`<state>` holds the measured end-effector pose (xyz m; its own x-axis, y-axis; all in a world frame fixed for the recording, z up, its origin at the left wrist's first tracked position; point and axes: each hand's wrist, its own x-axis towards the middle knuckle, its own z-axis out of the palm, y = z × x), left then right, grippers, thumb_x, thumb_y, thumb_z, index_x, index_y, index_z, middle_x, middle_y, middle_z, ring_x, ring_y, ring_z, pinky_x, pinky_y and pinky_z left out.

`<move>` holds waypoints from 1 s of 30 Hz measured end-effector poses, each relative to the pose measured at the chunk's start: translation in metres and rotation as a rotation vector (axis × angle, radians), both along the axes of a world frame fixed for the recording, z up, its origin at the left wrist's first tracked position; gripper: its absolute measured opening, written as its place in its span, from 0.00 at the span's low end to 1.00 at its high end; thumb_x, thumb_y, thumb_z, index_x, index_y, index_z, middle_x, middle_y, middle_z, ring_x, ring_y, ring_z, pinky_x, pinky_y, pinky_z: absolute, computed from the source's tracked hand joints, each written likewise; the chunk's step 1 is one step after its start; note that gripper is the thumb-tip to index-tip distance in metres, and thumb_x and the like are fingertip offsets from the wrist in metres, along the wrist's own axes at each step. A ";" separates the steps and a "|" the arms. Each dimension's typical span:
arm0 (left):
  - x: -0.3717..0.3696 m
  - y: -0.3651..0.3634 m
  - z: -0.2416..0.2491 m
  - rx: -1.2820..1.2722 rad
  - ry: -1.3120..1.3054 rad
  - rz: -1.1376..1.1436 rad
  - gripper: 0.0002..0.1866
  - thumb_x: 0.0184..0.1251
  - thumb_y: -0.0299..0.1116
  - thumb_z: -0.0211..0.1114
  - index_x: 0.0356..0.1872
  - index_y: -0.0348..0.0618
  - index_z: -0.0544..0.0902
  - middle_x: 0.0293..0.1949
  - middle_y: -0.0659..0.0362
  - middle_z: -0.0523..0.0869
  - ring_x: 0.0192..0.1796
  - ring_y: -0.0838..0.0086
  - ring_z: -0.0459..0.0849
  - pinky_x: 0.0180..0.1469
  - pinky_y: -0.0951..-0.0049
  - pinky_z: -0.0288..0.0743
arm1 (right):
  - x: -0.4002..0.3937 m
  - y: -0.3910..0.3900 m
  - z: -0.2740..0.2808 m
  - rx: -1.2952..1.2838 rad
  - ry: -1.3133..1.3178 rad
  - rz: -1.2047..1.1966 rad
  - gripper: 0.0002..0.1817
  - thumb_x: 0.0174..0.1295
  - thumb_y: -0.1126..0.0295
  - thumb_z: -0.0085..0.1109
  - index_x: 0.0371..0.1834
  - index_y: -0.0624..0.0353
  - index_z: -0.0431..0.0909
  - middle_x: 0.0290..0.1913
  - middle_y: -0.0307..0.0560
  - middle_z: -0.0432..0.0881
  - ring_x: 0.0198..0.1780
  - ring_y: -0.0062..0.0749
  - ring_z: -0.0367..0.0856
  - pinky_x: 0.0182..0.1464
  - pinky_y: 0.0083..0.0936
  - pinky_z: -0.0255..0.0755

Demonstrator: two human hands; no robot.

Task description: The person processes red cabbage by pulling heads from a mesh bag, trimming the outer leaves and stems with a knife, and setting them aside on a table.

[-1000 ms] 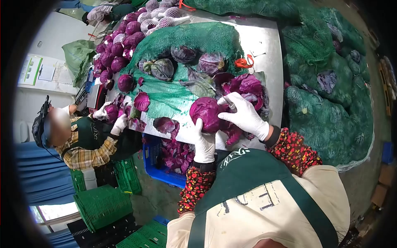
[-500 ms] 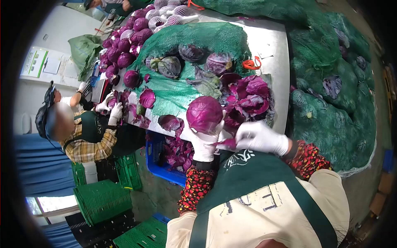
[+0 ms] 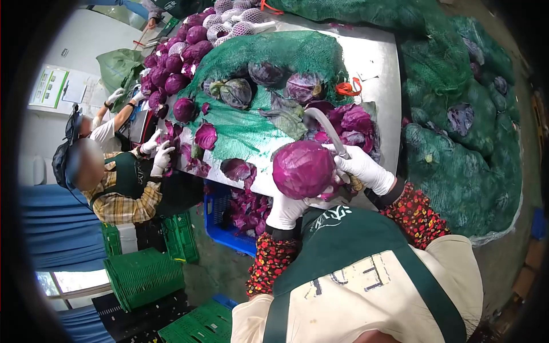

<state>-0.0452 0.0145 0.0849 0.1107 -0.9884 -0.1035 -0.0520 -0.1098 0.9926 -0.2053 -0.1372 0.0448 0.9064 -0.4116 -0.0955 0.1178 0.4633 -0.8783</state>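
Observation:
A peeled red cabbage (image 3: 303,170) rests in my left hand (image 3: 285,211), whose white-gloved fingers are under and behind it. My right hand (image 3: 365,168), also in a white glove, is closed round the handle of a curved knife (image 3: 327,129) at the cabbage's right side. The blade curves up and to the left above the cabbage. Behind it, loose purple leaves (image 3: 355,119) are piled on the metal table (image 3: 384,80). A green mesh sack (image 3: 274,51) with several unpeeled cabbages lies further back.
Several peeled cabbages (image 3: 175,83) and some in white foam nets stand at the back left. Large filled mesh sacks (image 3: 452,171) are at the right. A blue crate (image 3: 231,244) of leaves sits below the table edge. Co-workers (image 3: 123,188) are at the left; green crates (image 3: 143,277) stand below.
The cabbage has moved right and nearer to me with my left hand. My right hand has risen and now has the knife in it. Co-workers at the left have shifted their hands.

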 end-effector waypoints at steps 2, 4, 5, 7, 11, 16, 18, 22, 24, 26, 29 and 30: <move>0.009 -0.003 -0.016 0.058 0.684 0.366 0.39 0.70 0.53 0.61 0.73 0.42 0.59 0.69 0.48 0.69 0.69 0.58 0.72 0.63 0.52 0.76 | -0.002 0.000 0.001 -0.018 0.039 -0.033 0.35 0.66 0.48 0.63 0.68 0.61 0.70 0.28 0.31 0.77 0.23 0.12 0.72 0.27 0.13 0.68; 0.019 0.000 -0.023 0.017 0.943 0.313 0.43 0.70 0.64 0.53 0.76 0.44 0.56 0.72 0.48 0.65 0.73 0.57 0.66 0.71 0.49 0.67 | -0.003 -0.001 0.011 -0.102 0.136 -0.091 0.34 0.65 0.48 0.64 0.66 0.62 0.73 0.27 0.30 0.75 0.22 0.12 0.72 0.26 0.15 0.68; 0.016 0.005 -0.026 -0.001 0.842 0.288 0.44 0.70 0.64 0.54 0.76 0.45 0.55 0.73 0.49 0.63 0.74 0.56 0.64 0.72 0.50 0.64 | -0.002 0.001 0.012 -0.086 0.153 -0.131 0.28 0.67 0.54 0.64 0.63 0.62 0.76 0.28 0.29 0.75 0.23 0.11 0.72 0.27 0.14 0.68; 0.010 0.007 -0.021 -0.017 0.666 0.295 0.46 0.65 0.57 0.65 0.77 0.47 0.53 0.74 0.49 0.61 0.74 0.56 0.63 0.74 0.53 0.61 | 0.000 -0.003 0.021 -0.133 0.173 -0.173 0.25 0.67 0.58 0.63 0.62 0.62 0.77 0.28 0.29 0.75 0.23 0.11 0.71 0.27 0.14 0.67; 0.004 0.000 0.005 -0.091 0.061 0.358 0.54 0.49 0.37 0.80 0.75 0.45 0.54 0.69 0.50 0.65 0.70 0.61 0.68 0.73 0.57 0.62 | 0.002 -0.002 0.023 -0.190 0.236 -0.234 0.18 0.68 0.69 0.56 0.60 0.59 0.79 0.25 0.26 0.73 0.21 0.08 0.68 0.25 0.11 0.65; -0.004 -0.010 0.010 -0.224 -0.168 0.438 0.53 0.44 0.33 0.83 0.72 0.44 0.58 0.66 0.51 0.67 0.69 0.62 0.68 0.70 0.60 0.65 | 0.010 0.013 0.057 -0.855 0.223 -0.646 0.09 0.58 0.69 0.67 0.39 0.58 0.79 0.27 0.35 0.76 0.24 0.17 0.71 0.28 0.18 0.69; -0.007 -0.012 0.018 -0.221 -0.466 0.457 0.53 0.43 0.32 0.83 0.71 0.43 0.59 0.66 0.52 0.67 0.68 0.62 0.69 0.70 0.60 0.66 | 0.004 0.023 0.078 -0.870 0.308 -0.414 0.17 0.54 0.60 0.70 0.37 0.59 0.75 0.33 0.44 0.79 0.31 0.34 0.83 0.36 0.28 0.78; -0.004 -0.012 0.007 -0.254 -0.626 0.483 0.53 0.42 0.30 0.84 0.71 0.42 0.60 0.65 0.51 0.68 0.66 0.62 0.71 0.70 0.61 0.66 | 0.011 0.023 0.068 -1.013 0.271 -0.437 0.16 0.53 0.63 0.70 0.34 0.60 0.73 0.29 0.46 0.77 0.29 0.36 0.80 0.33 0.30 0.76; -0.004 -0.011 0.005 -0.279 -0.559 0.480 0.53 0.41 0.29 0.84 0.71 0.42 0.60 0.65 0.51 0.69 0.67 0.63 0.71 0.70 0.62 0.65 | 0.012 0.021 0.064 -1.007 0.292 -0.371 0.14 0.54 0.66 0.67 0.33 0.60 0.73 0.27 0.46 0.76 0.28 0.37 0.80 0.33 0.30 0.75; -0.005 -0.009 0.006 -0.266 -0.737 0.486 0.53 0.41 0.29 0.84 0.71 0.42 0.61 0.66 0.51 0.68 0.67 0.63 0.70 0.71 0.63 0.64 | 0.015 0.022 0.055 -1.027 0.271 -0.381 0.12 0.54 0.67 0.66 0.33 0.61 0.73 0.26 0.46 0.76 0.27 0.37 0.79 0.33 0.30 0.75; -0.006 -0.010 0.007 -0.271 -0.695 0.489 0.53 0.40 0.29 0.84 0.71 0.41 0.61 0.66 0.51 0.68 0.68 0.63 0.70 0.71 0.62 0.63 | 0.016 0.020 0.046 -1.017 0.218 -0.399 0.11 0.55 0.68 0.65 0.32 0.61 0.73 0.24 0.45 0.76 0.25 0.35 0.79 0.33 0.29 0.75; -0.006 -0.011 0.007 -0.273 -0.697 0.491 0.53 0.40 0.29 0.84 0.71 0.41 0.61 0.66 0.51 0.68 0.68 0.63 0.70 0.71 0.62 0.63 | 0.016 0.019 0.046 -0.983 0.185 -0.405 0.10 0.56 0.69 0.64 0.31 0.61 0.73 0.23 0.45 0.76 0.25 0.34 0.79 0.33 0.28 0.75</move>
<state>-0.0512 0.0038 0.0922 0.4773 -0.7937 0.3771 -0.6625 -0.0431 0.7478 -0.1895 -0.1178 0.0909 0.6908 -0.6490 0.3188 -0.0690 -0.4981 -0.8644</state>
